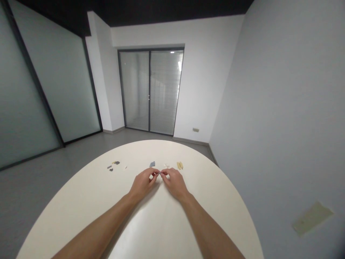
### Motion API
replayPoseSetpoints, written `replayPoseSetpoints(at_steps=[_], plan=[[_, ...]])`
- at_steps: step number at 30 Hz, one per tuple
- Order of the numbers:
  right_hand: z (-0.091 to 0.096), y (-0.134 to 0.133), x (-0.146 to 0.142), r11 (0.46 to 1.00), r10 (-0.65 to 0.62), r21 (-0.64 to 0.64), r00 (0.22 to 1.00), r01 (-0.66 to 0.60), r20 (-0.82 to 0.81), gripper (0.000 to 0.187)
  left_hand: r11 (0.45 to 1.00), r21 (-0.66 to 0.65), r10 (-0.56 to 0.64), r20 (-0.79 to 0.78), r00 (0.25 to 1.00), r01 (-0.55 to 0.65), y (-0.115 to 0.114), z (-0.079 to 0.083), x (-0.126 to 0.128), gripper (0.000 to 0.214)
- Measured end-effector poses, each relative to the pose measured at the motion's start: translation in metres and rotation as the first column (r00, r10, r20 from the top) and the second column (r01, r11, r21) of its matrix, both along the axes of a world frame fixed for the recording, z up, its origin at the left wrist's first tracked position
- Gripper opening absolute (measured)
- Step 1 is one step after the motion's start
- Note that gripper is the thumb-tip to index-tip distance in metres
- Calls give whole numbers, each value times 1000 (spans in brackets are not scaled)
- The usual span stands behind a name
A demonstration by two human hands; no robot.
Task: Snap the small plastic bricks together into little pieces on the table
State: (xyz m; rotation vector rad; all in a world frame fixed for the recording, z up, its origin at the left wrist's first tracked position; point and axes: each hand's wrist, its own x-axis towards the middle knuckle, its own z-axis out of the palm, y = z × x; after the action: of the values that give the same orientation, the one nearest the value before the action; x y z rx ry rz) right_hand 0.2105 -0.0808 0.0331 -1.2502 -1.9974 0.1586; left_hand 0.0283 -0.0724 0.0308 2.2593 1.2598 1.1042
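My left hand [145,182] and my right hand [174,181] meet over the middle of the white table, fingertips pinched together. Between them is a tiny grey-blue piece [159,173], mostly covered by the fingers and too small to name exactly. Just beyond my left hand lies a flat grey-blue piece [152,164]. Some small white pieces [166,165] lie behind my right hand, and two tan strips [179,165] are side by side to their right.
The round white table [88,212] has a curved edge. On its left are several small dark grey pieces [116,163], one with a yellow bit beside it, and a tiny white piece [125,167]. A grey wall [283,108] rises close on the right; a glass door [149,90] stands beyond.
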Motion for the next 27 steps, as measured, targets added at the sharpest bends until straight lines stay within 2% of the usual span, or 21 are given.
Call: replayPoseSetpoints(at_steps=[14, 27], plan=[[1, -2, -1, 999, -2, -37, 999, 4, 40, 17, 999, 19, -42, 27, 999, 41, 0, -2, 0, 22], [0, -2, -1, 999, 31, -30, 996, -28, 88, 18, 999, -6, -32, 19, 999, 32, -2, 4, 1, 23]])
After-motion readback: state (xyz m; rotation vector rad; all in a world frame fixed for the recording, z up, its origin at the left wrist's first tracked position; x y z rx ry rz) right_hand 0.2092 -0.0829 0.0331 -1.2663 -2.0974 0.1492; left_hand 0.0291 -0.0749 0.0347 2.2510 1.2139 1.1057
